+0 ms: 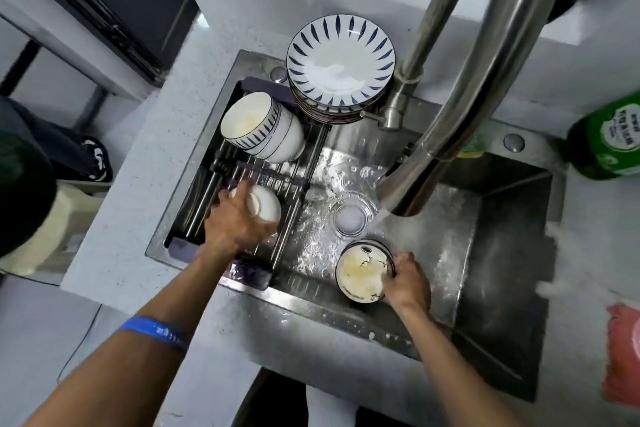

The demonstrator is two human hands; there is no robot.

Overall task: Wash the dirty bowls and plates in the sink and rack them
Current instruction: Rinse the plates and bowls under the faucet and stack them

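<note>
Head view: my left hand point(239, 215) fingers curl round a washed bowl point(265, 206), upside down over the rack point(277, 180) at the sink's left edge. Right hand point(408, 279) grips the dirty bowl point(360, 276). Seat the bowl between bars, release gently.

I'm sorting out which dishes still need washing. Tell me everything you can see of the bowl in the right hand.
The dirty bowl is round, seemingly glazed ceramic, with a pale inside and dark lines around its rim. Yellowish residue and small dark specks coat its inside, so it is not yet clean. It sits low in the sink, near the front wall, tilted with its opening up and toward the camera. The right hand grips its right rim. The stream from the faucet falls just beyond it, not into it.
</note>
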